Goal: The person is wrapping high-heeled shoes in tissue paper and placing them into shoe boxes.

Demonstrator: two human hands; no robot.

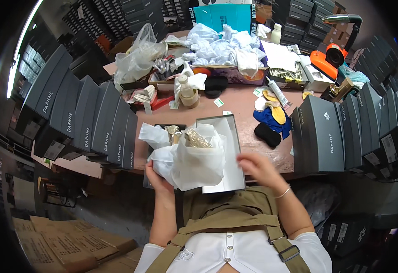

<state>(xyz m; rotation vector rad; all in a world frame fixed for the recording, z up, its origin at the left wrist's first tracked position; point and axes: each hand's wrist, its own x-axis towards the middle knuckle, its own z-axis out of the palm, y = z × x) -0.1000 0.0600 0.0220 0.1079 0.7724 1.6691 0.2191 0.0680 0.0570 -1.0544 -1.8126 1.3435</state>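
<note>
Stacked dark grey shoe boxes (pixel 85 118) are seen walling a cluttered pinkish worktable (pixel 240 102) on both sides, with a second row of grey boxes (pixel 331 132) standing upright at three o'clock. At the near edge of the table, toward six o'clock, an open shoe box (pixel 228 154) with a pale interior is propped up, and white wrapping tissue (pixel 190 159) is bunched over its left half. Gold-coloured shoes (pixel 194 136) are partly shown above the tissue, at twelve o'clock of the bundle. The left hand (pixel 158 179) is placed under the tissue at the box's lower left corner, its fingers curled around the paper and the box edge, so a grip on the tissue is shown. The right hand (pixel 258 166) is held just beside the box's right wall, at four o'clock of it; it is blurred, the fingers appear loosely bent, and whether anything is grasped cannot be told. A thin bracelet (pixel 283 192) is worn on that wrist. Farther back, at twelve o'clock, a heap of crumpled white tissue (pixel 221 48) is piled on a cardboard tray, with a clear plastic bag (pixel 137 57) at eleven o'clock. A roll of tape (pixel 190 96) lies near the table's middle, a blue cloth (pixel 272 119) and a black pad (pixel 268 134) at two o'clock, and an orange machine (pixel 328 61) farther right.
</note>
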